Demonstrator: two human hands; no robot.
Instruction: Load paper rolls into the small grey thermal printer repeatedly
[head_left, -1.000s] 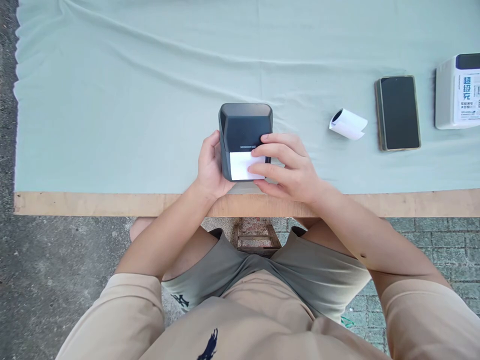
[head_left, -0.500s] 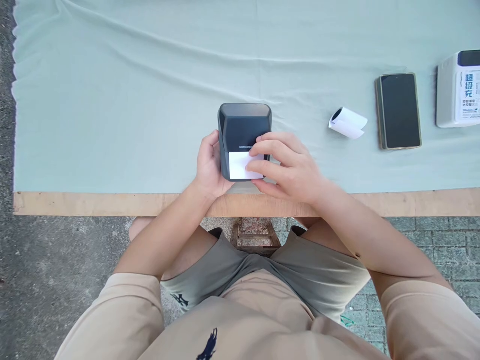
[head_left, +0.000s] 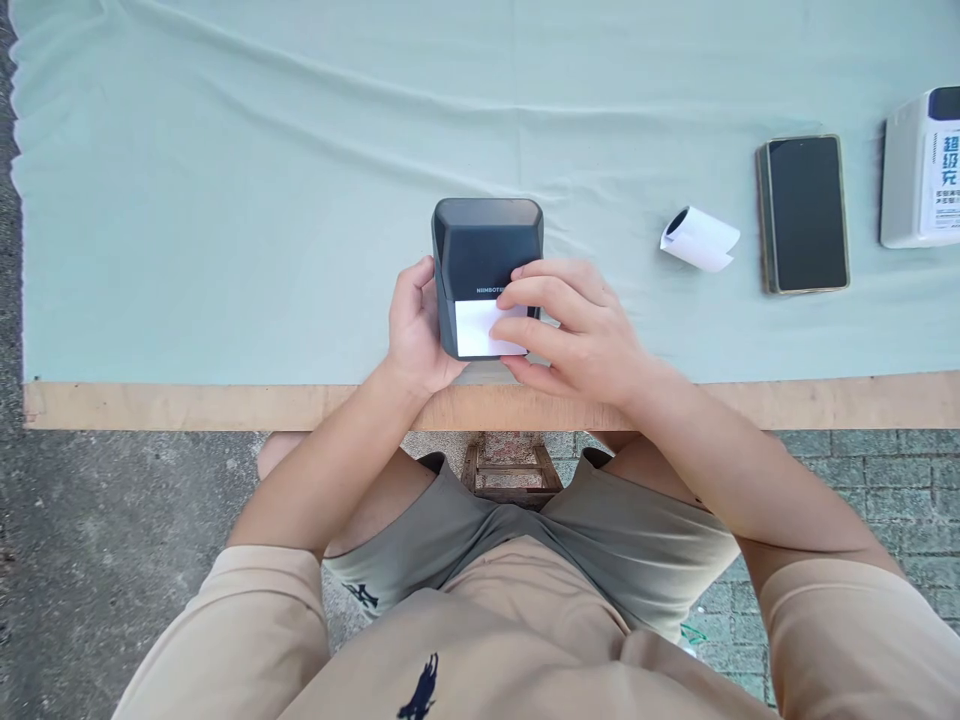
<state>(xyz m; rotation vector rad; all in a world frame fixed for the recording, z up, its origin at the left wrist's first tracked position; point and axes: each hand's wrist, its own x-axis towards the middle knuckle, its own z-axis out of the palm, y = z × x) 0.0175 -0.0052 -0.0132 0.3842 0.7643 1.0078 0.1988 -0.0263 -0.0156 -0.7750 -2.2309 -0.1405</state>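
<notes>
Tabletop (head_left: 225, 405) spreads widest across the view, its wooden front edge bare and the rest under a pale green cloth (head_left: 225, 200) with soft creases. Near that front edge, at the middle, stands the dark label printer (head_left: 484, 245), its long axis running away from the person and its paper slot facing back toward them, so the white label (head_left: 476, 328) feeds out toward the body. The left hand (head_left: 412, 325) is wrapped against the printer's left side, seemingly to steady it. The right hand (head_left: 577, 330) lies over the right front corner, fingertips pinching the label's right edge. Well to the right lie a white box (head_left: 919, 170), cut by the frame, then a dark phone (head_left: 806, 213) face up, then a small curled paper roll (head_left: 701, 238), all apart from both hands.
</notes>
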